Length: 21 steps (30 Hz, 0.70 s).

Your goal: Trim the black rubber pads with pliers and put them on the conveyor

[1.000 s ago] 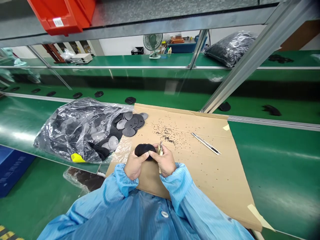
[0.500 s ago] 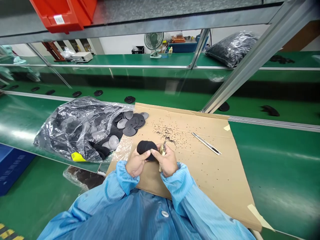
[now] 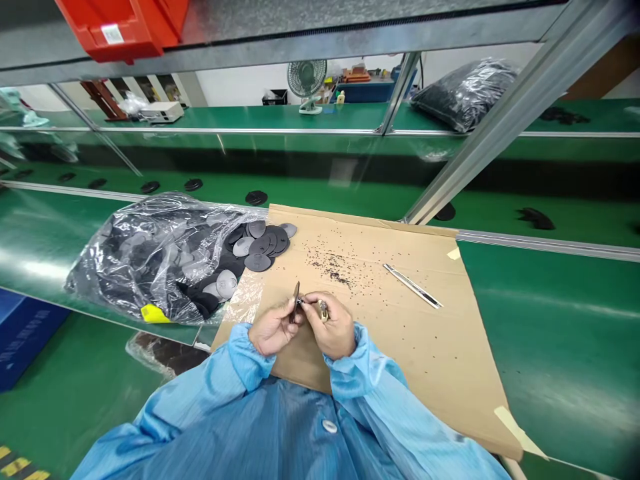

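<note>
Dark disc (image 3: pixel 297 294) edge-on in left hand (image 3: pixel 273 328) — part-hidden tool (image 3: pixel 323 311) in right hand (image 3: pixel 334 327).

Nothing readable — the lettering (image 3: pixel 24 350) on the blue box (image 3: pixel 27 327) is blurred.

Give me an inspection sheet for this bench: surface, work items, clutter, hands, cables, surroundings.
Surface: cardboard sheet on green bench, tape at its near right corner.
Work items: dark disc held edge-on, single or stacked unclear; loose discs at the mouth of a clear bag.
Clutter: black specks scattered; slim tool lying right of them.
Hands: left hand grips the disc; right hand has fingertips at it and holds a small metal tool, partly hidden.
Cables: nothing seen clearly.
Surroundings: red bin overhead; fan and stuffed bag behind.
</note>
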Each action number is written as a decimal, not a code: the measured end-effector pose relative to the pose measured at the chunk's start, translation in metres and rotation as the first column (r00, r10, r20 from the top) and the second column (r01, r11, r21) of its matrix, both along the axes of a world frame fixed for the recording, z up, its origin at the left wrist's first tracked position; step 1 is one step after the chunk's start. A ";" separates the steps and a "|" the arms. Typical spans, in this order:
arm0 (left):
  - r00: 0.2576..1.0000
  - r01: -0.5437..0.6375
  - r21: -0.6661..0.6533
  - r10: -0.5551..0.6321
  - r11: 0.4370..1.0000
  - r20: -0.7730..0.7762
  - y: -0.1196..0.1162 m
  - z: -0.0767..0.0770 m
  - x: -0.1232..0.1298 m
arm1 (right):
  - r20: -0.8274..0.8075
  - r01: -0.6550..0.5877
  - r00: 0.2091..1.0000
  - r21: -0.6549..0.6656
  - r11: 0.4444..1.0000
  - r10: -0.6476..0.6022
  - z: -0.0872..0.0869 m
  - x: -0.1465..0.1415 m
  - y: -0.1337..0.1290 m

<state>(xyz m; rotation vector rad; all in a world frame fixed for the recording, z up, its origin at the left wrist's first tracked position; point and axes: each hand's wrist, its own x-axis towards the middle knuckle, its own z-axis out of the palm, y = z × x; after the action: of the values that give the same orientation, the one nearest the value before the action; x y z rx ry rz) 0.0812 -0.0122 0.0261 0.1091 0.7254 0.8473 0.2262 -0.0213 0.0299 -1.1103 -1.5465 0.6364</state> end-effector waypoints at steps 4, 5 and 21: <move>0.999 0.032 0.072 -0.030 0.997 -0.020 0.001 0.000 -0.001 | -0.001 -0.014 1.000 0.153 0.988 0.014 -0.003 0.000 0.000; 0.999 0.042 0.071 -0.040 0.997 -0.027 0.001 0.000 -0.001 | -0.009 -0.016 1.000 0.179 0.984 0.018 -0.004 0.000 0.000; 0.787 -0.121 0.484 0.382 0.866 -0.485 0.089 0.021 0.008 | -0.234 0.020 0.972 -0.022 1.000 -0.025 -0.034 0.018 0.014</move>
<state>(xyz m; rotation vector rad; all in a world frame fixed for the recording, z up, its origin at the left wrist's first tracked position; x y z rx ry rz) 0.0891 0.0763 0.0467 0.7051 1.1231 1.2590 0.2446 -0.0071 -0.0038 -1.0261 -1.3259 0.7409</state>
